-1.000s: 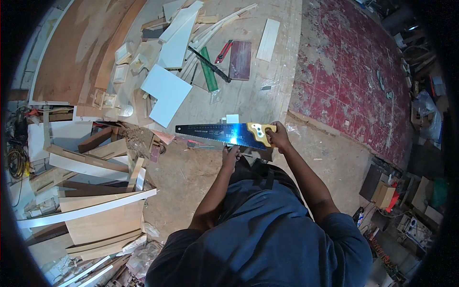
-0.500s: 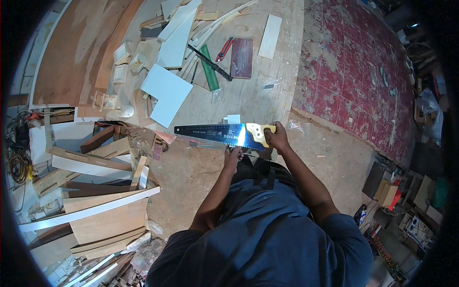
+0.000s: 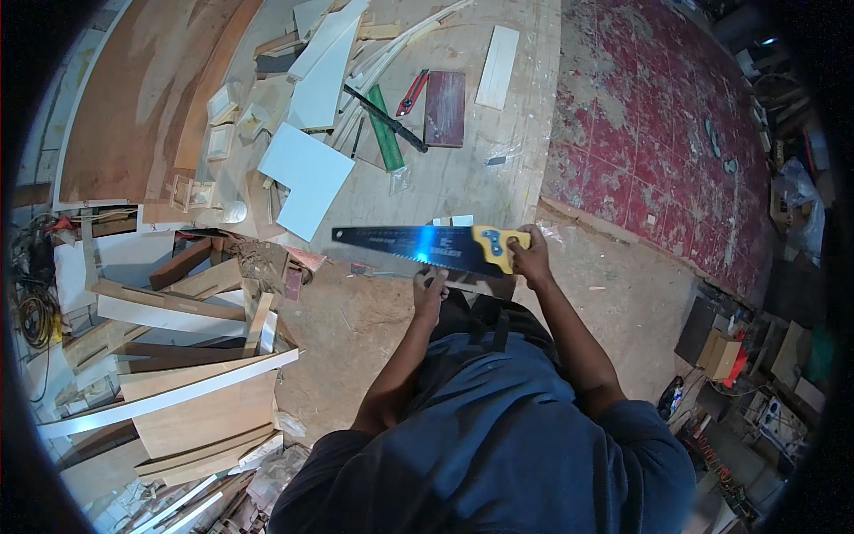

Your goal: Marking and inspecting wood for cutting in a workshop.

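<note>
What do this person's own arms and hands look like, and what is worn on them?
Both forearms are bare, with no gloves, watch or rings visible on the left hand or right hand. Short sleeves of a dark blue shirt end near the elbows.

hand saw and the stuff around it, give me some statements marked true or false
1. The right hand grips the yellow handle of the hand saw. True.
2. The saw blade points toward the person's right. False: it runs to the person's left from the handle.
3. The left hand is just under the blade, near its handle end. True.
4. A green strip lies on the wooden bench top beyond the saw. True.
5. The floor on the right is bare grey concrete. False: it is worn red.
6. The person wears a white top. False: the shirt is blue.
</note>
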Available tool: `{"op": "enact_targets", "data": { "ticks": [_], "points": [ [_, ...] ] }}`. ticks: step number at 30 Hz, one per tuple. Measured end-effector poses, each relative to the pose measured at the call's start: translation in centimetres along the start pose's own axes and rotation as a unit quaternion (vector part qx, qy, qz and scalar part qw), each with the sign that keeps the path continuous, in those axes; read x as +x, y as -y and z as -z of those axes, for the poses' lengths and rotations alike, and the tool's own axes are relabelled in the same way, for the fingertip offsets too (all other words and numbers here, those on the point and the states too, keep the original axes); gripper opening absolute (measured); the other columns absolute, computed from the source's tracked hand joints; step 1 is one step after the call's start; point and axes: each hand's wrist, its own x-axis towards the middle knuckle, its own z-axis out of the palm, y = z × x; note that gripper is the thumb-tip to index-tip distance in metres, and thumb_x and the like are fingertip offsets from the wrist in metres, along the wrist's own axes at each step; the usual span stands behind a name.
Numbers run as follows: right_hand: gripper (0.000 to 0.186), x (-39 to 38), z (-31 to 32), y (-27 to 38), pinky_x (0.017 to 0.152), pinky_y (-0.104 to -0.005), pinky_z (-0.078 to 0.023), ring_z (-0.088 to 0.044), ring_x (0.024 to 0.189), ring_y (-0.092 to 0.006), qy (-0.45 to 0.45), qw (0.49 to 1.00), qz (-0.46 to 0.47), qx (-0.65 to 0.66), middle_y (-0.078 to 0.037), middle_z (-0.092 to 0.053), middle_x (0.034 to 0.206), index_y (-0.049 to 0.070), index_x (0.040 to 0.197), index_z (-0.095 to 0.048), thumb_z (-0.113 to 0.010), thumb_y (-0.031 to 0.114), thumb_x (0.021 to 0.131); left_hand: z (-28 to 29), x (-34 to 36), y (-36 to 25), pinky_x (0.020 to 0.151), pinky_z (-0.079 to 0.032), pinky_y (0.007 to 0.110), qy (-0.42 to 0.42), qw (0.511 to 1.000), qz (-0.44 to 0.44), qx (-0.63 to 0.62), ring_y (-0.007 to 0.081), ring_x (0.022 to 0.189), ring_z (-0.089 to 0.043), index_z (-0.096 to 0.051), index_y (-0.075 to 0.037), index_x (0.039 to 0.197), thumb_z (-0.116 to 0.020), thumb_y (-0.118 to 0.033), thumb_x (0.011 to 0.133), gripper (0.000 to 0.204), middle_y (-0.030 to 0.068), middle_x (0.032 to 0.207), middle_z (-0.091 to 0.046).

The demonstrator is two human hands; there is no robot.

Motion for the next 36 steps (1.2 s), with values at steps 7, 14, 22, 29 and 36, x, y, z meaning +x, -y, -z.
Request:
{"op": "enact_targets", "data": {
  "ticks": [7,14,22,29,36],
  "points": [
    [0.012,-0.3,9.1,-3.0,0.041,-0.0252,-0.038,-0.047,0.048,-0.0090,-0.137,0.986,-0.052,0.081,0.000,-0.053,0.069,0.011,0.110,-0.053,-0.057,0.010,0.098,-0.1,-0.5,-1.7,0.050,-0.039,0.025,-0.038,0.997,-0.057,-0.021,0.0095,0.060,-0.049,-0.039,-0.002,0.130,-0.068,-0.018,0.093,0.050,0.0037,0.077,-0.054],
    [0.019,-0.7,10.0,-4.9,0.046,-0.0236,-0.041,-0.050,0.052,-0.0092,-0.216,0.960,-0.073,0.162,-0.001,-0.056,0.075,0.007,0.114,-0.053,-0.056,0.008,0.096,-0.8,-0.2,-3.4,0.052,-0.039,0.024,-0.015,0.990,-0.132,0.044,0.0081,0.062,-0.048,-0.040,-0.002,0.130,-0.067,-0.018,0.093,0.048,0.0026,0.079,-0.054],
    [0.025,-0.4,6.2,-2.2,0.043,-0.0255,-0.044,-0.053,0.052,-0.0109,-0.207,0.970,0.002,0.125,-0.004,-0.058,0.076,0.011,0.112,-0.049,-0.067,0.015,0.094,-1.1,1.2,-6.4,0.068,-0.048,0.027,0.026,0.985,-0.137,0.099,0.0121,0.080,-0.057,-0.046,-0.004,0.132,-0.063,-0.022,0.096,0.044,0.0062,0.098,-0.061],
    [0.022,-0.3,-2.9,4.7,0.045,-0.0264,-0.043,-0.052,0.052,-0.0097,-0.048,0.991,0.035,0.124,-0.003,-0.058,0.074,0.010,0.107,-0.048,-0.063,0.002,0.094,-4.5,0.2,-12.5,0.095,-0.047,0.044,0.174,0.970,-0.138,-0.102,0.0261,0.115,-0.057,-0.048,-0.007,0.134,-0.055,-0.042,0.097,0.051,0.0114,0.126,-0.058],
    [0.019,-2.8,1.5,2.1,0.041,-0.0229,-0.038,-0.050,0.050,-0.0091,-0.127,0.983,-0.006,0.130,-0.001,-0.055,0.074,0.009,0.109,-0.048,-0.062,0.009,0.097,-4.3,0.7,-10.2,0.078,-0.053,0.042,0.074,0.990,-0.073,-0.091,0.0221,0.086,-0.066,-0.054,-0.007,0.124,-0.051,-0.041,0.099,0.043,0.0081,0.097,-0.067]
  ]
}}
